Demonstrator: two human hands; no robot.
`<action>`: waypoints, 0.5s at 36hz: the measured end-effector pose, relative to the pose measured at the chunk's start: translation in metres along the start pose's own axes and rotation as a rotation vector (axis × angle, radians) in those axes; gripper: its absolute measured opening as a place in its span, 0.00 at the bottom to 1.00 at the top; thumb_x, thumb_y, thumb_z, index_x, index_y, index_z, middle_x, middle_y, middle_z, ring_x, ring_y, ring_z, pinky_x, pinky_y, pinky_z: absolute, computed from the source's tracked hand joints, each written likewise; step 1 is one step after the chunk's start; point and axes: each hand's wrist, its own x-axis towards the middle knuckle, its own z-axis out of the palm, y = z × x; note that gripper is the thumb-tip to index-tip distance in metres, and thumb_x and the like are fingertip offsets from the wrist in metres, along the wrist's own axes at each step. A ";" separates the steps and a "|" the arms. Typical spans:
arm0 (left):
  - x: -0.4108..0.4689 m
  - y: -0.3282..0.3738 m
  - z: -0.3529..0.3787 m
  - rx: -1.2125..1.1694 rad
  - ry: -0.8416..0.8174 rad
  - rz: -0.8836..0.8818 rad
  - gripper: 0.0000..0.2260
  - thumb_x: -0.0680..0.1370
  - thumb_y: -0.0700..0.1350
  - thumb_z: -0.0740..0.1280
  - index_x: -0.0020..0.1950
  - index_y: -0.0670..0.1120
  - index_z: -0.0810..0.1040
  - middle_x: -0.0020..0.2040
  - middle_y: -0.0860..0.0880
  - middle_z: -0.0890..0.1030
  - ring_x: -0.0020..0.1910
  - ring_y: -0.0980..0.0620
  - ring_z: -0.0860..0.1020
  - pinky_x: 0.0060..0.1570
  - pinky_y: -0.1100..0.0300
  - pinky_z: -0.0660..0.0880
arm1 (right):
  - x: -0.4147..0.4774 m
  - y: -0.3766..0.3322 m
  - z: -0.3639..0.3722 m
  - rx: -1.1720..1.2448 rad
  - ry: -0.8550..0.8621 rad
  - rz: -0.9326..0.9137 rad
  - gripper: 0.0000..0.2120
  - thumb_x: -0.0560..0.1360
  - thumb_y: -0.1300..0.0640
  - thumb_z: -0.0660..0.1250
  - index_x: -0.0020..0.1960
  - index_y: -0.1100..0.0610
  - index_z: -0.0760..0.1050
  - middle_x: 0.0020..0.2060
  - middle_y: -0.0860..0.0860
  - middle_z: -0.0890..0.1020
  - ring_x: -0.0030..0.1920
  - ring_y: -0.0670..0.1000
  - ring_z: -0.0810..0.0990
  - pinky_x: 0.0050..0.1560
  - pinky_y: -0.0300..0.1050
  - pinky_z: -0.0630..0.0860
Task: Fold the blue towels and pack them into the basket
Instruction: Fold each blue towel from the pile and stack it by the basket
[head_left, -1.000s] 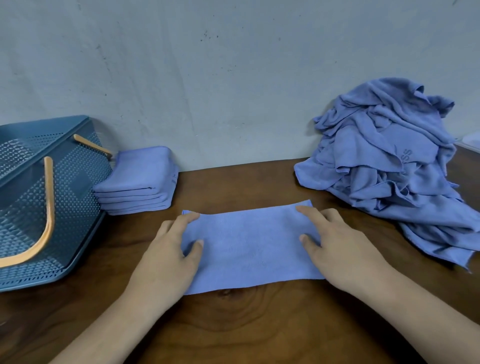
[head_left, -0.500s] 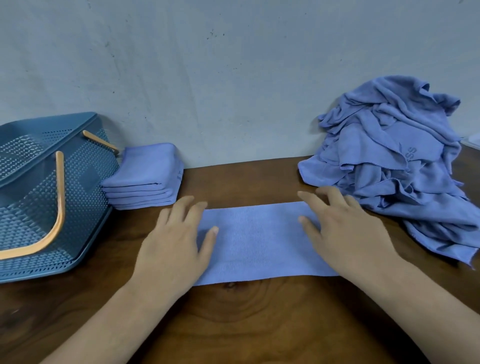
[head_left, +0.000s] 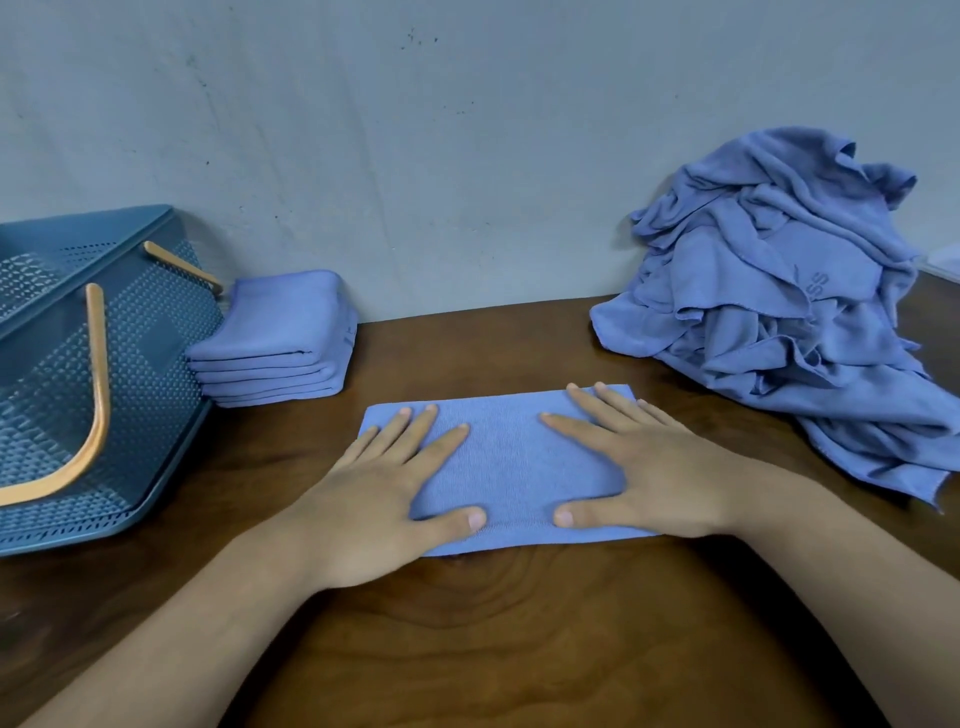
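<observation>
The wooden surface (head_left: 519, 649) fills the lower frame and carries everything. At the right edge, the heap of unfolded blue towels (head_left: 789, 291) leans against the wall, looking the same as a second ago, so most of the folding is probably still ahead.

At the left edge stands the blue mesh basket (head_left: 150, 374) with its orange handles (head_left: 96, 405) hanging down. Only a sliver of its inside shows at the upper left, and no towel is visible there. The rest is cut off, so I cannot tell what it holds.

Just right of it, touching its wall, is a stack of folded towels (head_left: 283, 343), folded but not yet packed.

In the centre lies the towel being worked (head_left: 519, 467), a long folded strip flat on the surface. Its shape is unchanged.

What has changed is the hands. A second ago they sat at the strip's outer ends. Now the left hand (head_left: 384, 499) and right hand (head_left: 660, 467) have slid inward and lie flat on the cloth, fingers straight and spread, thumbs near the front edge. They press down and grip nothing. This looks like smoothing the crease, and the next step is likely a crosswise fold down to the stack's size.
</observation>
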 end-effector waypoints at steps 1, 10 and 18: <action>0.000 -0.001 -0.002 -0.008 -0.014 -0.006 0.40 0.72 0.84 0.49 0.79 0.75 0.35 0.81 0.67 0.29 0.78 0.64 0.25 0.82 0.52 0.34 | 0.000 0.002 -0.001 0.008 -0.007 0.006 0.50 0.65 0.12 0.55 0.79 0.24 0.38 0.80 0.33 0.31 0.78 0.37 0.25 0.84 0.52 0.36; 0.004 0.008 -0.022 0.069 0.091 -0.034 0.40 0.74 0.81 0.54 0.83 0.66 0.57 0.84 0.63 0.54 0.84 0.57 0.51 0.83 0.49 0.47 | 0.003 0.001 -0.001 0.028 0.025 0.043 0.53 0.63 0.12 0.56 0.81 0.27 0.42 0.83 0.33 0.37 0.81 0.38 0.30 0.83 0.53 0.37; 0.055 0.042 0.000 0.047 0.055 0.199 0.36 0.79 0.77 0.48 0.85 0.66 0.45 0.85 0.64 0.41 0.83 0.61 0.37 0.83 0.42 0.41 | 0.002 0.002 -0.001 0.028 0.021 0.024 0.52 0.64 0.11 0.54 0.82 0.29 0.43 0.83 0.34 0.39 0.81 0.39 0.32 0.84 0.54 0.39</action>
